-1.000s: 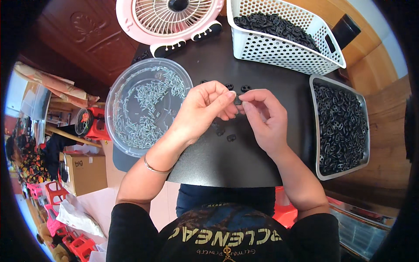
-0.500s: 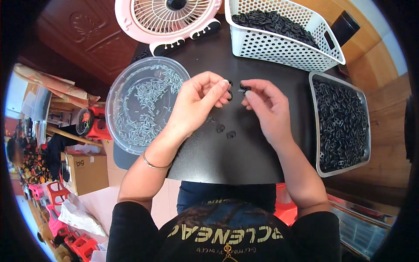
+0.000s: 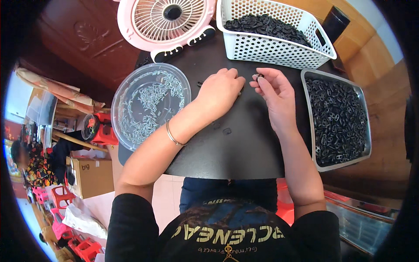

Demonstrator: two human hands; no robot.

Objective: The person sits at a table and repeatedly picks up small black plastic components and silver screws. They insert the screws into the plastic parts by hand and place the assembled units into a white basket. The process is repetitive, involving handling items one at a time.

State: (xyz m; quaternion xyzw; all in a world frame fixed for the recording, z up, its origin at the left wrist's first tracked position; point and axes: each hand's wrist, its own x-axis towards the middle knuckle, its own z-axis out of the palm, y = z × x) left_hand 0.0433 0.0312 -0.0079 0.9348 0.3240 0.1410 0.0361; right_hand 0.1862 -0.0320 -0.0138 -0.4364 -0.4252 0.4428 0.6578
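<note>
My left hand (image 3: 220, 92) is palm down on the far middle of the black table (image 3: 244, 150), its fingers curled under. The back of the hand hides its fingertips and whatever they hold. To its right, my right hand (image 3: 278, 92) pinches a small black plastic piece (image 3: 260, 76) between thumb and fingertips, just above the tabletop. Beside my left hand lies another dark piece (image 3: 200, 83). A loose black clip-like piece (image 3: 227, 130) rests on the table nearer to me.
A clear round tub (image 3: 114, 102) of small silvery spring-like bits stands left. At right, a grey-rimmed tray (image 3: 308, 126) holds many black two-holed pieces. A white perforated basket (image 3: 279, 56) with black parts and a pink fan (image 3: 172, 32) stand at the back.
My left hand has turned palm down and moved a little right, covering its fingertips. My right hand has shifted slightly right and away from me, still pinching a black piece.
</note>
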